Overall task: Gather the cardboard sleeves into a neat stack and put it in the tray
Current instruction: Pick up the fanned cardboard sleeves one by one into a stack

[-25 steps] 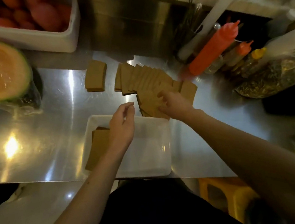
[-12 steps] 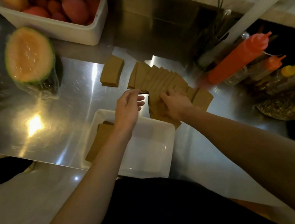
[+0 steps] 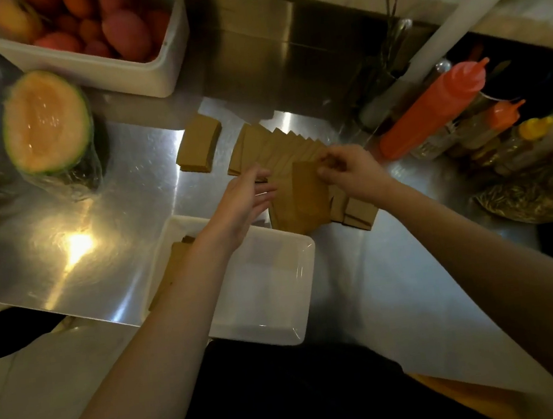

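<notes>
Tray [image 3: 304,268] sits nearest me on the steel counter [image 3: 125,226], white, with some cardboard sleeves [image 3: 178,255] already lying at its left end. Just beyond its far rim, my left hand [image 3: 240,206] is loose, fingers spread, touching the left edge of the fanned sleeves [image 3: 282,153]. My right hand [image 3: 350,173] pinches the top of one upright sleeve [image 3: 308,195]. Farther left, a small separate stack [image 3: 199,147] lies flat. Beyond: cut melon [image 3: 46,121], fruit tub [image 3: 149,75], red squeeze bottle [image 3: 436,108]
</notes>
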